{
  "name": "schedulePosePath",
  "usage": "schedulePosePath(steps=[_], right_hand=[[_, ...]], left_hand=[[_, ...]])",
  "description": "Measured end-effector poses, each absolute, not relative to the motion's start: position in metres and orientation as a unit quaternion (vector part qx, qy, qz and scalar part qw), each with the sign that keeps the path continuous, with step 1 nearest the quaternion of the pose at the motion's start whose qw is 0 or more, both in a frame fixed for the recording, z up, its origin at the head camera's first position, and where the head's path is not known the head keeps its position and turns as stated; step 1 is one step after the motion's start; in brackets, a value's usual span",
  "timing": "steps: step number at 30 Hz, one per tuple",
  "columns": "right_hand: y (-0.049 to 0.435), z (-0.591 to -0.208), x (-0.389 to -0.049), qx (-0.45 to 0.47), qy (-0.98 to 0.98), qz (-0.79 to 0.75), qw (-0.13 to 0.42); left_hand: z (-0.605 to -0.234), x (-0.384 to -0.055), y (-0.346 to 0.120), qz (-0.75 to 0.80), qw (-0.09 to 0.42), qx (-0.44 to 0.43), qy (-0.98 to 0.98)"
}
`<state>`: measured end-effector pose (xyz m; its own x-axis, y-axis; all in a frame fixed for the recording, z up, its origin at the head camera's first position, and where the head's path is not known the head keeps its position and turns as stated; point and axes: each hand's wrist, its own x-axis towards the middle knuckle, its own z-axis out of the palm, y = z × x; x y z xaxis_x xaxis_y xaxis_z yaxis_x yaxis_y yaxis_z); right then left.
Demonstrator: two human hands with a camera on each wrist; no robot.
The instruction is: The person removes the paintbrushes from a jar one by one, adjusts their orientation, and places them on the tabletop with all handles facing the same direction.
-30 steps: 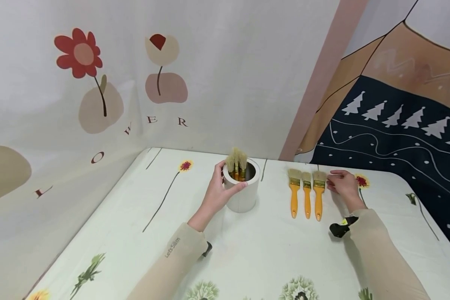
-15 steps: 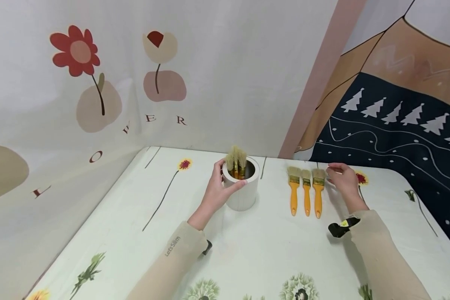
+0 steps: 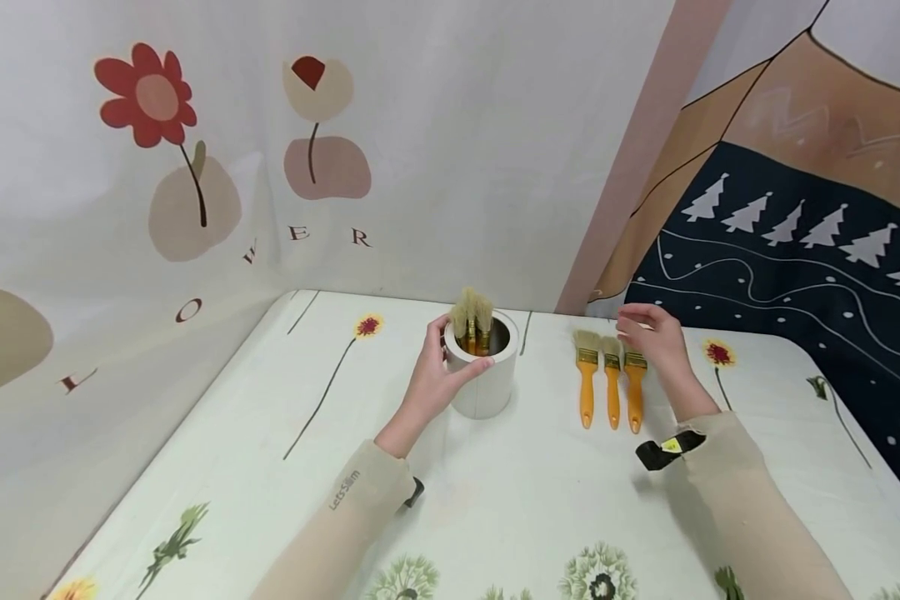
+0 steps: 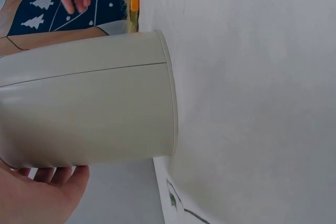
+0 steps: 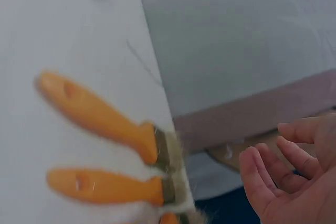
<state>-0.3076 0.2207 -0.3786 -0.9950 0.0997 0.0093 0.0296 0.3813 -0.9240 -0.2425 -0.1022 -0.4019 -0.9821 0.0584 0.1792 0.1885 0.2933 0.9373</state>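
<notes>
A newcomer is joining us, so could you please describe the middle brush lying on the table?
On the flower-printed table, find the white can. To its right, three orange-handled brushes lie side by side; the middle brush is narrower than both neighbours.

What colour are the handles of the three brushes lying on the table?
Orange. The brush handles show best in the head view, where all three are visible.

This looks like a fabric-lined corner of a room (whether in a home or a studio, I cannot tell): a pale, flower-printed hanging (image 3: 465,167) and a navy, tree-printed cloth (image 3: 795,271) border a flower-patterned tabletop (image 3: 540,500).
</notes>
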Motion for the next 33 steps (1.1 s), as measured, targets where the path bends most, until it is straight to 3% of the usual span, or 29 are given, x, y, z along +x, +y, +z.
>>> schedulePosePath(steps=[17, 33], right_hand=[[0.136, -0.338, -0.291, 0.104, -0.759, 0.641, -0.046], [0.079, -0.320, -0.281, 0.185, -0.766, 0.613, -0.058]], left_hand=[[-0.404, -0.244, -0.101, -0.594, 0.057, -0.072, -0.800], [-0.402, -0.243, -0.099, -0.593, 0.053, -0.064, -0.801]])
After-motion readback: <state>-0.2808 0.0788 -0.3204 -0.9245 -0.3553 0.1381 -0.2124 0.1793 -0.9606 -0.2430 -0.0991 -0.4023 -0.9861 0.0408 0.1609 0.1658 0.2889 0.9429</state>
